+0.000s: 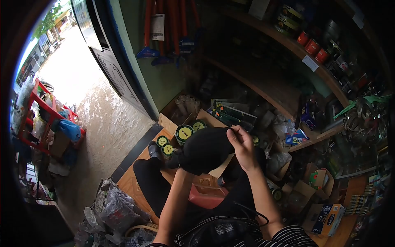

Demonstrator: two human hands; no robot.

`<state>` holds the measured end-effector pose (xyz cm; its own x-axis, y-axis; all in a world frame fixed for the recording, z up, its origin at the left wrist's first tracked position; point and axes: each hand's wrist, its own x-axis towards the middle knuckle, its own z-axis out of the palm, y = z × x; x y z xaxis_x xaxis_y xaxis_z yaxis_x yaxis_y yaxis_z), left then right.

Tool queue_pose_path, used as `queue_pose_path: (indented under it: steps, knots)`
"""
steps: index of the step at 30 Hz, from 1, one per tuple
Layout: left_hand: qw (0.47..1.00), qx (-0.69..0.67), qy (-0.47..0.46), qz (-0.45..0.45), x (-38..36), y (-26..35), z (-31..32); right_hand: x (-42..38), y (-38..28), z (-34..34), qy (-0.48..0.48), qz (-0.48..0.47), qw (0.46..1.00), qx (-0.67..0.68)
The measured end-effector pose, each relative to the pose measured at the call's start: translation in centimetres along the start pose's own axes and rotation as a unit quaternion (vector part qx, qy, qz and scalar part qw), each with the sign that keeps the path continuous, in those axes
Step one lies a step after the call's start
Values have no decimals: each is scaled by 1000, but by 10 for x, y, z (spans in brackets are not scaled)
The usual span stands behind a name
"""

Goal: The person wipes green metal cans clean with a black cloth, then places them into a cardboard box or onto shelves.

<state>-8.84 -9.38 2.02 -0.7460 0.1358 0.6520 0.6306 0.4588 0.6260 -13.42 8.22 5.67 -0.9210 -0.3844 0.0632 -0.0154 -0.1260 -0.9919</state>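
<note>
A rounded piece of black cloth [207, 150] is held up in front of me above my lap; I cannot make out whether it is a cap or a rag. My right hand [243, 148] pinches its upper right edge between thumb and fingers. The wrist of my left hand [185, 175] reaches the cloth's lower left side, where the fingers are hidden behind or inside it. Just beyond the cloth stand round tins with yellow lids: a large tin [184, 133], one behind it [199, 124], and smaller ones [167, 150] to the left.
A red plastic piece [207, 195] lies between my legs. Cardboard boxes [323, 181] and a blue-and-white box [327, 219] are at right, below shelves with red cans [312, 46]. Plastic bags [117, 206] are piled front left. A red rack [35, 119] stands outside the doorway.
</note>
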Motion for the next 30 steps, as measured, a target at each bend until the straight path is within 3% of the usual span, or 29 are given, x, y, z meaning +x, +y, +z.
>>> queue_pose_path:
  steps: [2, 7, 9, 10, 12, 13, 15, 16, 17, 18, 19, 20, 21, 22, 24, 26, 27, 29, 30]
  knots:
    - [997, 54, 32, -44, -5, -12, 9, 8, -1, -3, 13, -1, 1000, -5]
    - [993, 83, 85, 7, -3, -59, 25, 35, 9, -10, 33, 9, 998, -51]
    - [980, 166, 104, 36, 13, -66, 22, 52, 32, -20, 7, 8, 998, -64]
    - [979, 205, 12, 9, 48, -42, 4, 61, 33, -20, 0, -1, 995, -95]
    - [953, 267, -114, -85, 47, -70, 2, 85, 41, -28, -15, 11, 989, -149]
    - [953, 262, -102, -115, 36, -90, 4, 106, 58, -39, 8, -28, 984, -175]
    - [950, 249, -76, -174, 14, -130, 8, 154, 75, -70, 32, -17, 977, -211]
    - [932, 241, -37, -270, 7, -138, 17, 184, 84, -89, 46, -37, 962, -265]
    - [902, 228, 3, -368, 5, -150, 23, 216, 87, -107, 54, -57, 944, -320]
    - [948, 230, -48, -217, 7, -161, 19, 248, 83, -117, 70, -56, 918, -385]
    - [972, 123, -54, -193, 7, -167, 12, 281, 80, -127, 89, -53, 889, -446]
    - [983, 13, -65, -172, 7, -174, 5, 318, 91, -148, 108, -125, 840, -516]
    - [983, -15, -64, -174, 8, -179, -3, 353, 105, -169, 125, -191, 783, -579]
    - [979, 0, -57, -195, 9, -185, -7, 383, 105, -182, 145, -165, 762, -609]
    - [969, 49, -43, -237, 9, -195, -15, 465, 140, -258, 209, -257, 649, -685]
    - [957, 96, -31, -273, 6, -204, -22, 489, 86, -246, 161, -125, 734, -648]
    - [948, 113, -31, -295, 1, -208, -26, 520, 99, -282, 168, -189, 694, -674]
    - [926, 132, -35, -351, -8, -216, -34, 546, 108, -316, 141, -169, 697, -683]
    - [913, 139, -40, -381, -11, -221, -37, 551, 95, -314, 105, -91, 735, -664]
